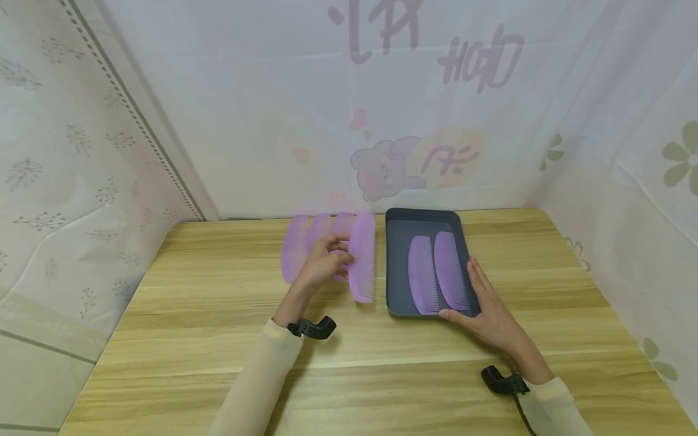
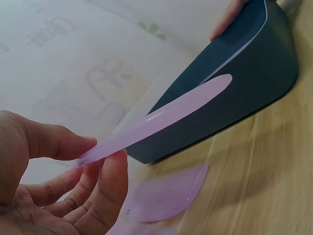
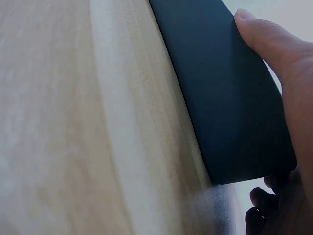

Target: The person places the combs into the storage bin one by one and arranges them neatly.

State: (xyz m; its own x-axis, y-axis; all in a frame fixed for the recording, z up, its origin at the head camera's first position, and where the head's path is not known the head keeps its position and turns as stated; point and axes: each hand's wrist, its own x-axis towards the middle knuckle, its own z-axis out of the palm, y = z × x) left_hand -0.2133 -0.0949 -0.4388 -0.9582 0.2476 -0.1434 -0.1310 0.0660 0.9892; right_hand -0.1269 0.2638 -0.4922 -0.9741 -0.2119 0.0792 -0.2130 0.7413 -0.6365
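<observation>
My left hand (image 1: 326, 261) pinches a translucent purple comb (image 1: 362, 257) between thumb and fingers, holding it above the table just left of the tray. In the left wrist view the comb (image 2: 171, 115) shows edge-on, tilted, before the tray's outer wall. Three like combs (image 1: 295, 248) lie side by side on the table, partly behind that hand. Two more combs (image 1: 423, 275) lie in the dark grey tray (image 1: 398, 266), teeth to the right. My right hand (image 1: 491, 315) holds the tray's near right corner, thumb on the front wall (image 3: 220, 98) and fingers along the right side.
The wooden table (image 1: 349, 387) backs onto a printed cloth (image 1: 262, 121), with more cloth at both sides. Each wrist wears a black camera mount (image 1: 319, 328). The tray's raised rim (image 1: 422, 212) stands near the table's back edge.
</observation>
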